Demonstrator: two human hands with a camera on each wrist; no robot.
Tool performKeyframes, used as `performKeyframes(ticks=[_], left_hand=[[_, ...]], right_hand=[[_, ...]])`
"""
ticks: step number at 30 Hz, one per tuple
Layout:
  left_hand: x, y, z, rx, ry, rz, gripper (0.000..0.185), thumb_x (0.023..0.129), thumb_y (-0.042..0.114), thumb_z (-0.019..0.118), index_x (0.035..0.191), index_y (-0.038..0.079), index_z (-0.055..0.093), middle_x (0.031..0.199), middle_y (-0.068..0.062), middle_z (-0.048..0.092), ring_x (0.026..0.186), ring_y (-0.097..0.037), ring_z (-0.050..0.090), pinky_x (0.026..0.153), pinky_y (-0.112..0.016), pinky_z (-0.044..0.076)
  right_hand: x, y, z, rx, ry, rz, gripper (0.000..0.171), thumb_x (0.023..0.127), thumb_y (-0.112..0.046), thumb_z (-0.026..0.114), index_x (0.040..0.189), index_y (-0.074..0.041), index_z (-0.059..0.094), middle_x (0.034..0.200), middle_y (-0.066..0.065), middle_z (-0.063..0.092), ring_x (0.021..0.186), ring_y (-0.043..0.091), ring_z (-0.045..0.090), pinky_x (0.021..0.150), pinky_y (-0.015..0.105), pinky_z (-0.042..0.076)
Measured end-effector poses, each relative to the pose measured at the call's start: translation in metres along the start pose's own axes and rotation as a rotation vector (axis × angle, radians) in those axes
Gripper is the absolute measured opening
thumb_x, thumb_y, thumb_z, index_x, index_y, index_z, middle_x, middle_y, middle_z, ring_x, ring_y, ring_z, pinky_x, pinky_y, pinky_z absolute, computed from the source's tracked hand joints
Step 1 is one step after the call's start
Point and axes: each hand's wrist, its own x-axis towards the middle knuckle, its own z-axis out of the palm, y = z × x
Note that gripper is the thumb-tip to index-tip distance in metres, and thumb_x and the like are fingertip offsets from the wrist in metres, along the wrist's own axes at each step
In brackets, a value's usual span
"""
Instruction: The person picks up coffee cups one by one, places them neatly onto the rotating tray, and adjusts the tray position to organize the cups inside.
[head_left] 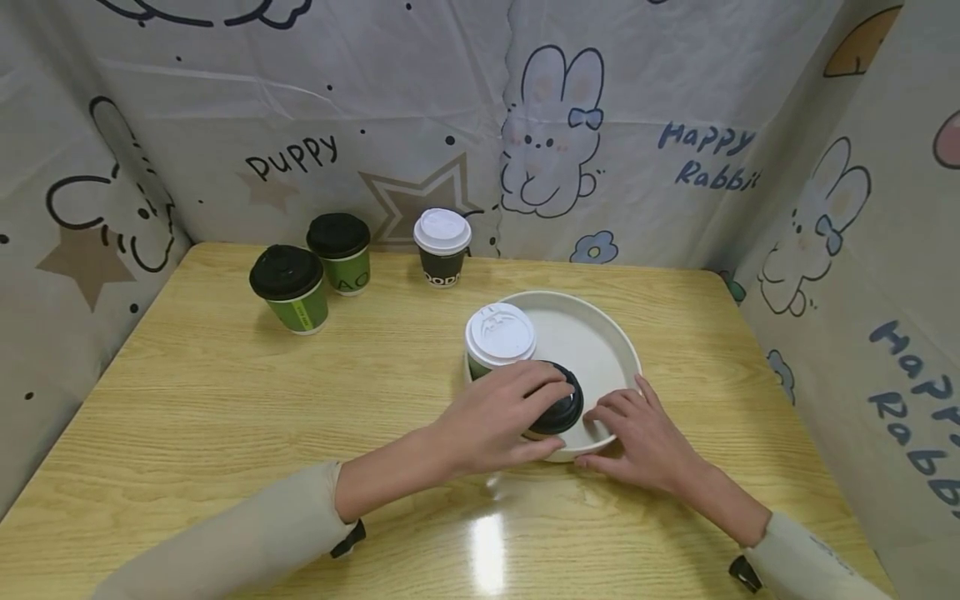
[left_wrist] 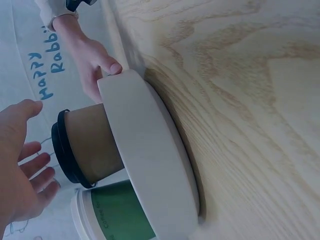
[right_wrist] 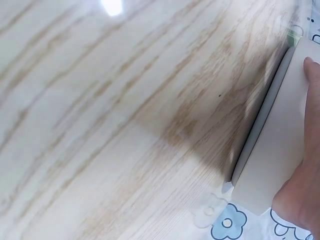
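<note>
A round white tray [head_left: 581, 329] stands on the table, holding two lidded paper cups. One is a brown cup with a black lid [head_left: 564, 414]; the other is a green cup with a white lid [head_left: 501, 335]. My left hand [head_left: 491, 412] hovers around the black lid with thumb and fingers spread. In the left wrist view a gap shows between those fingers and the brown cup [left_wrist: 94, 142]. At the tray's near right side, my right hand [head_left: 647, 435] grips the rim, thumb on the outer wall and fingers over the inside.
Two green cups with black lids, one in front [head_left: 298, 296] and one behind [head_left: 341, 254], stand at the back left. A black cup with a white lid [head_left: 442, 250] is at the back middle. Printed fabric [head_left: 420, 100] walls in the wooden table [head_left: 225, 400] behind and at the sides.
</note>
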Motion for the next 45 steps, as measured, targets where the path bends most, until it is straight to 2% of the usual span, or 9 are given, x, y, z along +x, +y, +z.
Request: performKeyframes(ticks=[6, 16, 25, 45], left_hand=[[0.003, 0.001, 0.006, 0.03, -0.024, 0.019, 0.049, 0.09, 0.038, 0.071, 0.127, 0.008, 0.061, 0.129, -0.01, 0.057, 0.122, -0.024, 0.053, 0.109, -0.032, 0.038], [0.002, 0.0, 0.012, 0.062, -0.048, 0.0, 0.046, 0.09, 0.034, 0.07, 0.127, 0.008, 0.062, 0.126, -0.008, 0.059, 0.118, -0.022, 0.055, 0.106, -0.031, 0.041], [0.001, 0.0, 0.014, 0.075, -0.014, 0.01, 0.042, 0.089, 0.029, 0.07, 0.124, 0.007, 0.064, 0.124, -0.008, 0.06, 0.117, -0.023, 0.056, 0.106, -0.03, 0.041], [0.0, 0.001, 0.017, 0.105, -0.005, 0.023, 0.038, 0.09, 0.029, 0.07, 0.12, 0.006, 0.066, 0.125, -0.01, 0.059, 0.117, -0.025, 0.056, 0.106, -0.032, 0.042]], right_hand=[[0.0, -0.001, 0.0, 0.005, -0.001, -0.003, 0.056, 0.078, -0.068, 0.071, 0.104, -0.018, 0.068, 0.109, 0.001, 0.064, 0.109, 0.025, 0.055, 0.113, 0.065, 0.017], [0.0, -0.001, -0.001, 0.003, 0.003, -0.003, 0.055, 0.077, -0.067, 0.073, 0.102, -0.019, 0.068, 0.108, 0.0, 0.064, 0.109, 0.024, 0.055, 0.113, 0.064, 0.017], [0.001, 0.0, 0.0, 0.003, 0.006, -0.001, 0.056, 0.077, -0.068, 0.072, 0.103, -0.019, 0.068, 0.108, 0.0, 0.063, 0.109, 0.024, 0.055, 0.113, 0.064, 0.017], [-0.001, 0.001, 0.002, 0.01, 0.008, 0.01, 0.055, 0.077, -0.068, 0.072, 0.103, -0.02, 0.068, 0.108, -0.002, 0.063, 0.109, 0.023, 0.054, 0.114, 0.064, 0.016]])
